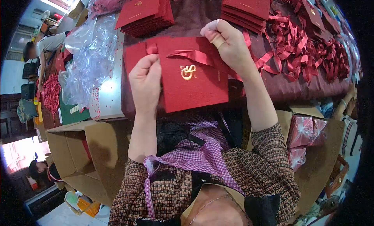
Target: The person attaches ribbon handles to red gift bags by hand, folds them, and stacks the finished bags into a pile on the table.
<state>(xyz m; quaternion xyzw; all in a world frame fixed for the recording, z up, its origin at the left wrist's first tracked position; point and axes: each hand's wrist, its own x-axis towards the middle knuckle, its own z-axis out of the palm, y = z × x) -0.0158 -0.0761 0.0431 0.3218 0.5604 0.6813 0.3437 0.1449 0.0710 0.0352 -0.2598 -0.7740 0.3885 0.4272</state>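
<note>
The table (pixel 196 16) is the biggest thing in front of you, with a dark red cloth on it. Its near edge runs just by your bag. A big box (pixel 102 142) stands by you on the left, and another box (pixel 331 146) on the right has wrapped red packs (pixel 300 131) in it. On the left, clear plastic (pixel 91 50) lies in a big heap. On the right is a heap of shiny ribbons (pixel 286 40). You have bare cloth between the left stack (pixel 142 15) and the right stack (pixel 246 11), and a strip of it to the right of the bag.

The red bag (pixel 196 94) lies a bit tilted between your hands. Your left hand (pixel 146 76) is curled tight at its left edge, with a bit of red ribbon at the fingertips. Your right hand (pixel 230 42) is over the top right corner, fingers pinched together; you cannot tell if they hold anything. A loose ribbon (pixel 198 57) lies across the bag's top.

Gold letters (pixel 188 72) shine on the bag; they look like a G and an S. The tiny words (pixel 219 76) near its right edge are too small to read.
</note>
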